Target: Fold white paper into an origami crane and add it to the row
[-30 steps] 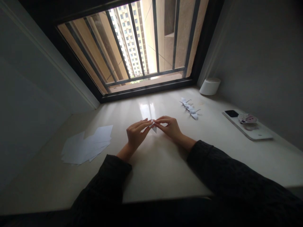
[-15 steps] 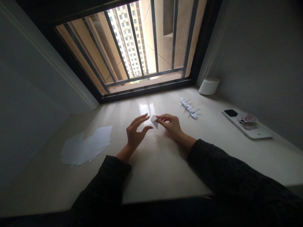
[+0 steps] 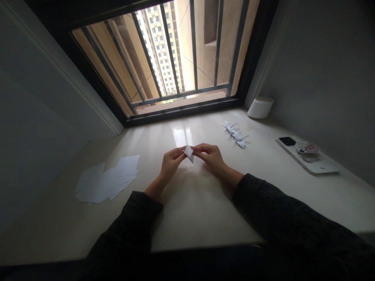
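- Centrally, we hold the folded paper [image 3: 189,152] between our hands.
- Our left hand [image 3: 171,161] and right hand [image 3: 211,157] each pinch one side, equally near.
- Its long axis points toward us, tip slanting right.

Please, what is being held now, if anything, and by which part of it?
A small folded white paper: the left hand pinches its left side, the right hand its right side. Its lower tip is free.

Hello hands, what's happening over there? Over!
Left hand, right hand: both pinching. Folded paper: held between them. Paper cranes: off right, out of the way.
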The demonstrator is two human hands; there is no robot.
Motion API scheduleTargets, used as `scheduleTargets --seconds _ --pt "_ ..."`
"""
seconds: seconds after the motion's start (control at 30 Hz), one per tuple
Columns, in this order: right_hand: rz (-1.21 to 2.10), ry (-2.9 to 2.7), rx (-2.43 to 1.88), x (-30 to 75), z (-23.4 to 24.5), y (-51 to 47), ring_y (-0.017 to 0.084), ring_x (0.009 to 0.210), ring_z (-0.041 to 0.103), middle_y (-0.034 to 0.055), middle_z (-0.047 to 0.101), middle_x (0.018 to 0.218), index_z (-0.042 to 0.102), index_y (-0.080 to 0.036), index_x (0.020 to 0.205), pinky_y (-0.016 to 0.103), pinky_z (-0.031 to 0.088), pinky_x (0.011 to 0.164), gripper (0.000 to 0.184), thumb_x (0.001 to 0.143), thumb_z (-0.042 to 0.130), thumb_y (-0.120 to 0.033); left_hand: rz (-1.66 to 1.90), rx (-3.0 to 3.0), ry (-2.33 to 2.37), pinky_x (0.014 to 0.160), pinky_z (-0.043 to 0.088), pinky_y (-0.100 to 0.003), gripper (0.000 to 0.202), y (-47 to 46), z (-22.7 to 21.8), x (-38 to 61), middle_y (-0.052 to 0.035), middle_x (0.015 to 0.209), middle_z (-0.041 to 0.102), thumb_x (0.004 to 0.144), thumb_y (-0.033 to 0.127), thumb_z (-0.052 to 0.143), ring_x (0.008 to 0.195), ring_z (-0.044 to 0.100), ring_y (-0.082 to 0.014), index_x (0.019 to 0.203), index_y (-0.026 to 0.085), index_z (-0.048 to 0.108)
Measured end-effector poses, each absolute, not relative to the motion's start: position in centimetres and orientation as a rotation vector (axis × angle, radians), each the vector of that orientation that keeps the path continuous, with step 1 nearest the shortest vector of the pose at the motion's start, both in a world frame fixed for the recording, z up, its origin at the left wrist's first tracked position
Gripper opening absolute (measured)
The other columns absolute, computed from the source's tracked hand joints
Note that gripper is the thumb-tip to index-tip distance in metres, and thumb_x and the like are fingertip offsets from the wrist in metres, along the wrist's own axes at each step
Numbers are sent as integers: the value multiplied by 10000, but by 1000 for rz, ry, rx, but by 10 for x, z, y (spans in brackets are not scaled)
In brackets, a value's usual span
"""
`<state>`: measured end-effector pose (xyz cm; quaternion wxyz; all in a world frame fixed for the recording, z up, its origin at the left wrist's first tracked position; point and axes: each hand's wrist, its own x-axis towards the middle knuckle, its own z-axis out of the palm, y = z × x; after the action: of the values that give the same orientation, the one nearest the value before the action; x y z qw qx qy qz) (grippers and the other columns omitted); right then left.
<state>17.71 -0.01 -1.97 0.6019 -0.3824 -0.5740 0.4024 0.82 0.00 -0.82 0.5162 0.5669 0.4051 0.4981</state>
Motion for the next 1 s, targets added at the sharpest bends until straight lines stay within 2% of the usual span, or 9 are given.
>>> scheduleTargets --seconds 0.1,0.17,0.3,0.5,0.63,0.83,1.0 --pt "894 -1364 -880 178 -19 0 166 718 633 52 701 857 741 -238 891 326 524 670 312 669 744 -457 1154 1321 992 829 520 -360 439 0 -9 7 -96 990 721 675 393 749 914 671 -224 1046 164 693" --pt "860 -1397 -857 179 -18 0 159 753 627 54 672 929 727 -258 954 314 525 665 323 689 735 -441 1122 1291 997 813 523 -355 443 -1 -9 7 -93 968 725 677 401 746 887 675 -219 1049 165 693" --pt "790 -1500 -798 180 -18 1 189 934 607 53 633 1012 718 -309 987 320 518 716 258 747 696 -403 1059 1250 1005 800 527 -350 437 -2 -8 7 -86 922 731 696 412 729 832 680 -202 1054 163 693" --pt "736 -1591 -769 180 -15 -1 207 1014 572 44 619 1067 685 -351 1060 378 495 833 279 781 678 -344 1053 1261 963 781 540 -351 557 -2 -10 7 -58 838 732 683 393 747 757 677 -175 1183 183 622" --pt "690 -1632 -795 178 -11 -5 208 1020 563 35 625 1064 692 -365 1040 407 459 911 283 758 706 -345 1067 1287 966 771 542 -351 461 -4 -11 10 -73 879 730 682 401 742 770 675 -185 1073 164 681" --pt "647 -1601 -787 176 -11 -8 205 947 578 23 664 977 719 -375 957 407 476 846 215 747 722 -327 1029 1379 953 734 535 -308 319 -5 -13 13 -58 805 722 720 368 712 725 661 -159 938 136 716" --pt "604 -1605 -767 175 -11 -8 196 897 581 21 676 928 727 -355 933 396 481 810 194 742 728 -322 1026 1429 951 731 535 -313 325 -6 -13 14 -74 831 725 730 378 698 738 663 -172 927 121 715"
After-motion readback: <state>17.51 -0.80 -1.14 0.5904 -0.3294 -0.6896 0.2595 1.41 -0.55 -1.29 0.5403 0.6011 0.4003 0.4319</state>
